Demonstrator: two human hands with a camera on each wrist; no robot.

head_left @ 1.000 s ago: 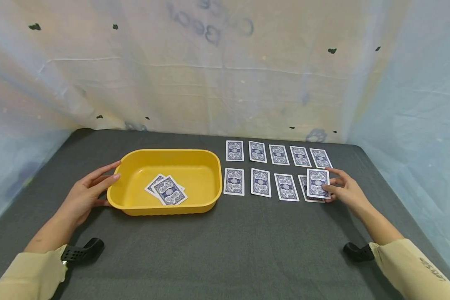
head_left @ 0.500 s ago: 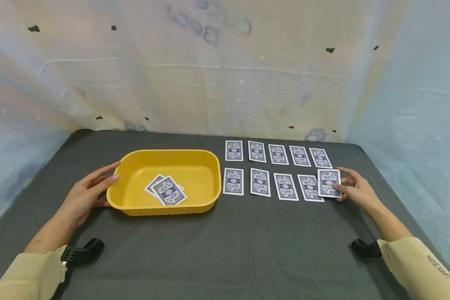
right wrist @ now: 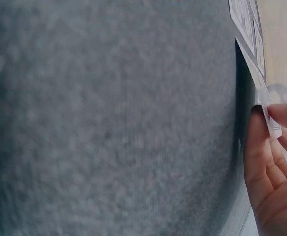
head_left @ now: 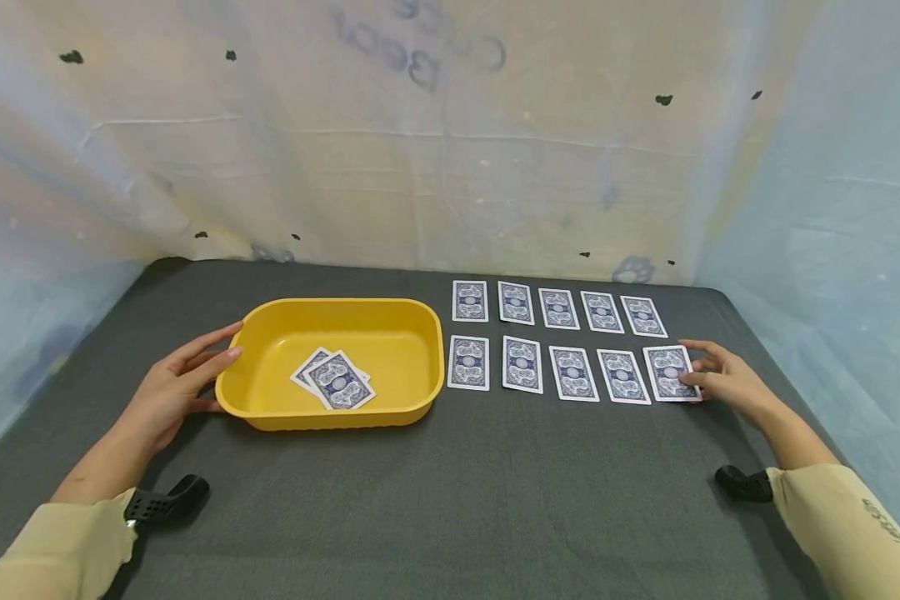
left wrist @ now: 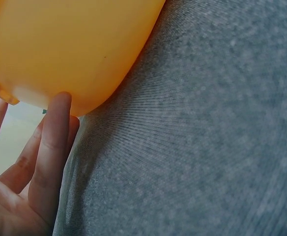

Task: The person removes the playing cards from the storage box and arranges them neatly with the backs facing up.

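Observation:
At the tub's left end is my left hand (head_left: 168,385). In the left wrist view its fingers (left wrist: 55,142) lie against the outer wall of the yellow plastic tub (head_left: 270,307), and another fingertip reaches the rim. A few blue-backed playing cards (head_left: 341,382) overlap inside the tub. Far to the right, my right hand (head_left: 727,383) pinches a face-down playing card (head_left: 666,371) by its right edge, at the end of the near row. The right wrist view shows that card (right wrist: 258,81) edge-on, tilted, its held side raised off the cloth.
Two rows of face-down cards lie right of the tub: a far row (head_left: 558,309) and a near row (head_left: 522,364). Dark grey cloth (head_left: 450,500) covers the table. A pale hanging sheet (head_left: 450,167) stands behind it, and bluish sheets flank both sides.
My right hand has carried its card rightwards, from over the neighbouring card to the end of the near row, and lowered it there. The left hand and tub stay put.

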